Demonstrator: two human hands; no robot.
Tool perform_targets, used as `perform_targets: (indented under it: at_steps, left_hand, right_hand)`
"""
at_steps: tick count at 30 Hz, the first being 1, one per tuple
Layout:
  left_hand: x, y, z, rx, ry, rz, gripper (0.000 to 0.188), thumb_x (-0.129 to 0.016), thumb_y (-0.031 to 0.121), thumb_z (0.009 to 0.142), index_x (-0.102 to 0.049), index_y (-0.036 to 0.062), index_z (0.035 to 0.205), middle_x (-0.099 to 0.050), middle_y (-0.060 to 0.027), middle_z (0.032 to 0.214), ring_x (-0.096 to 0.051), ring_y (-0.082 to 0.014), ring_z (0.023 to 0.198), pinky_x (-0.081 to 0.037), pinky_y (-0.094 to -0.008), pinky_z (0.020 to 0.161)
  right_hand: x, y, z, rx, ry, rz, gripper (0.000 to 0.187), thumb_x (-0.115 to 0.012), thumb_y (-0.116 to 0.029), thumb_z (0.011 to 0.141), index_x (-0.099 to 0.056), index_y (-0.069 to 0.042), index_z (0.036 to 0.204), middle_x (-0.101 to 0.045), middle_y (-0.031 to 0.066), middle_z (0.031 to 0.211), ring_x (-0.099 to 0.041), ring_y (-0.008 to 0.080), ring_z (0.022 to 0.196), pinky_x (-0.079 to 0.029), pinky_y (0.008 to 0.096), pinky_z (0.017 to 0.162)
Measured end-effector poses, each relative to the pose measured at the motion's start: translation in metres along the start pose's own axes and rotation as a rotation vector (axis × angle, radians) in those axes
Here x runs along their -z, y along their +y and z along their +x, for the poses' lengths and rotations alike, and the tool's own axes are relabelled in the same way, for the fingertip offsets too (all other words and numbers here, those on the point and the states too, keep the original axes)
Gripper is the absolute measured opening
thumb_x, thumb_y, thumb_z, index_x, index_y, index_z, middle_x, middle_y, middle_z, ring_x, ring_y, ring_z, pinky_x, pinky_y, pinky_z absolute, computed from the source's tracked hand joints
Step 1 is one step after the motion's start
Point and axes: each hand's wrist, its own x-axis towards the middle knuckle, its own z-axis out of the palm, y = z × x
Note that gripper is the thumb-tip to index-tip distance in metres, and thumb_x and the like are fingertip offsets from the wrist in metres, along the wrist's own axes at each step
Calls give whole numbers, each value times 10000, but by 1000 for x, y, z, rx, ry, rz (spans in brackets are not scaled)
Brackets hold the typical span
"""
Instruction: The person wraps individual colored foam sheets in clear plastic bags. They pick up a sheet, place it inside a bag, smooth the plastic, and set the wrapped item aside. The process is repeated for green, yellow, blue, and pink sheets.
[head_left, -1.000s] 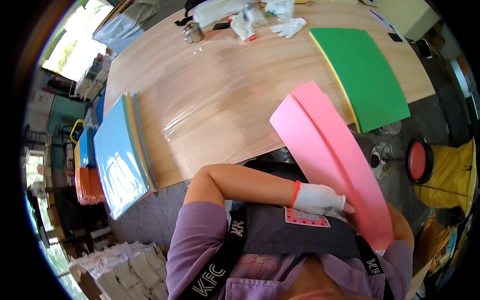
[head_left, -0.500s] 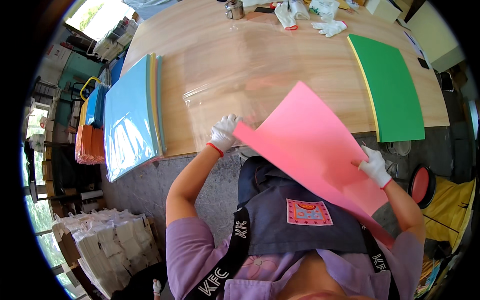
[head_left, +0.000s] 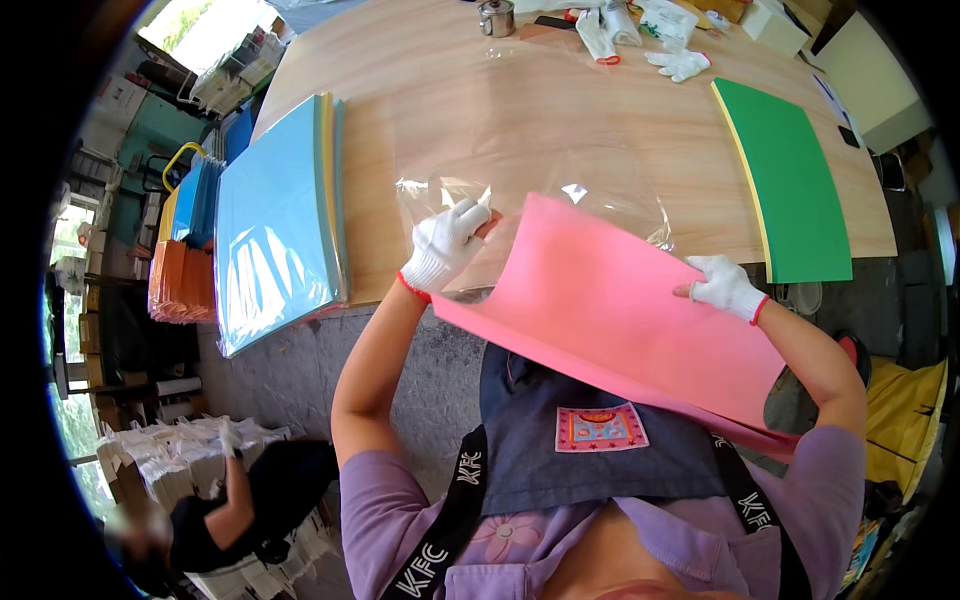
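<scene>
My right hand (head_left: 725, 288), in a white glove with bare fingertips, grips a large pink sheet (head_left: 620, 300) near its right side, thumb on top. The sheet is tilted in front of my apron and its near edge curls; a darker pink layer shows beneath at the lower right. My left hand (head_left: 447, 243), gloved alike, is closed at the near edge of a clear plastic bag (head_left: 575, 192) lying on the table. Its fingers are curled, with bare tips just left of the sheet's upper left corner. Part of the bag is hidden behind the sheet.
Plastic-wrapped blue sheets (head_left: 275, 215) stand at the table's left, and a green stack (head_left: 790, 180) lies at the right. Along the far side are a metal cup (head_left: 496, 18) and a spare white glove (head_left: 680, 65). Another person (head_left: 235, 500) is at the lower left.
The pink sheet has swung leftward and flatter, its left end now beside the bag. The left hand has risen slightly and the bag's mouth has puffed up. A person has come into view lower left.
</scene>
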Motion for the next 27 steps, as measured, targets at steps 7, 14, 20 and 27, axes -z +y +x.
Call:
perform_targets:
  at_steps: [7,14,20,27]
  left_hand:
    - [28,-25,-11,178,-123,-292,73,-660,184,945,-699,127,969,-699,-84,875,-681,-289,753,-519,-380,625]
    - [51,25,0,-181,-188,9,229,-699,158,870,-649,142,1094,-678,-52,997,-690,-263,837,-568,-407,698]
    - [-72,-24,-106,286,206,-1642,441,-670,310,924,-529,58,1257,-606,-110,1255,-610,-302,1159,-507,-434,957]
    - [-62,77,-73,984,180,-2011,564,-502,407,1053,-354,138,1526,-445,-82,1530,-490,-255,1359,-400,-448,1122]
  right_hand:
    - [-10,16,-9,-143,210,202,526,-773,-371,854,-675,-70,1274,-754,127,1067,-710,215,950,-527,336,871]
    - [-27,34,-5,-133,311,326,551,-788,-334,849,-657,-31,1291,-753,147,1071,-711,212,949,-521,329,876]
    - [-53,68,19,36,518,242,557,-786,-342,859,-652,4,1274,-751,155,1020,-707,194,869,-533,327,820]
    - [-36,31,41,-154,503,315,558,-768,-365,871,-650,5,1272,-748,160,1013,-702,231,865,-536,347,822]
